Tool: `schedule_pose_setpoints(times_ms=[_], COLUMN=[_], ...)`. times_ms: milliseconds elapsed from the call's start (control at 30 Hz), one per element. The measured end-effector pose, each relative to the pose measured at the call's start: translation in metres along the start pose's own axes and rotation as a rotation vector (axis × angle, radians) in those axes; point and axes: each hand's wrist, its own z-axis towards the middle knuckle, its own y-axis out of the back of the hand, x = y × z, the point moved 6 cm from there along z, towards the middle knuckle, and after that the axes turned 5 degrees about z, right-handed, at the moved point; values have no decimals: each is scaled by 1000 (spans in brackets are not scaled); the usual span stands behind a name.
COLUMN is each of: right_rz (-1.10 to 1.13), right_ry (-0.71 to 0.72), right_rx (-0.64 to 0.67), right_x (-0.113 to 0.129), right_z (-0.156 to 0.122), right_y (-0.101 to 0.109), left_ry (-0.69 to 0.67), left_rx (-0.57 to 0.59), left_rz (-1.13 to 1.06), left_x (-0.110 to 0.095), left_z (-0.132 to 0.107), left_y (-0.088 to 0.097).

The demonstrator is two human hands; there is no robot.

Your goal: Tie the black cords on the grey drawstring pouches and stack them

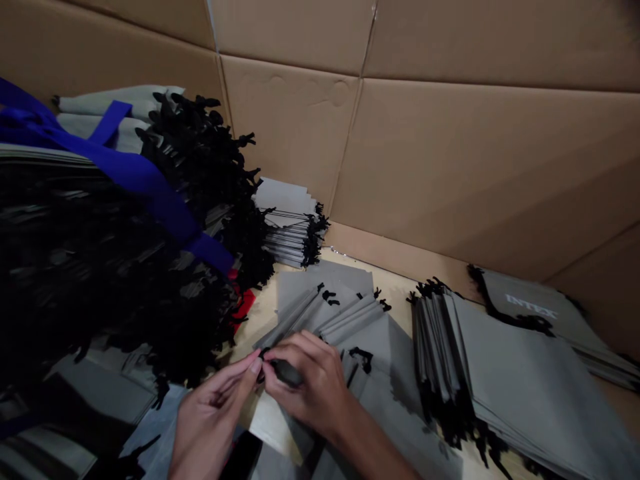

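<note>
My left hand (pixel 215 407) is closed, its thumb and forefinger pinching a small black cord (pixel 264 353). Right beside it, my right hand (pixel 310 380) grips the same cord between its fingertips, so the two hands almost meet. A dark piece (pixel 287 373) shows under the right-hand fingers; I cannot make out what it is. Below and behind the hands lie loose grey fabric bags (pixel 355 310) with black cord ends. One black cord loop (pixel 363 359) rests on a bag just right of my right hand.
On the left rises a big heap of bags with black cords (pixel 100 253), crossed by a blue strap (pixel 145 187). A small bag stack (pixel 287 230) stands at the back. To the right lie piled grey bags (pixel 530 380) and one lettered INTEX (pixel 530 305). Cardboard walls (pixel 475 153) enclose the back.
</note>
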Motion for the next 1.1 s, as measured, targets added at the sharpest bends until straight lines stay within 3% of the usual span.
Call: schedule_pose_setpoints(times_ms=[133,267,400,533,700,900,1100], right_rz=[-125,-248,-259,-224,-117,206,367], right_ry=[29,45,30,20,7,-114,-266], right_rx=[33,54,58,77,67,42,107], right_x=[7,13,13,11,5,-3,-4], right_z=[0,-2,-3,-4,-4,-2,3], right_y=[0,-1,-1,-2,-2,10,22], left_ry=[-63,-227,-352,-430,-423,-371,-515], left_rx=[-31,-15,-70,-128,-17,104,121], left_rz=[56,75,229,359,372,292,234], left_x=[-7,-22,-39,-43,-40,-43,-56], left_z=[-5,-7,-16,-28,-25,-13,-16], left_y=[1,5,3,-2,-3,1,-11])
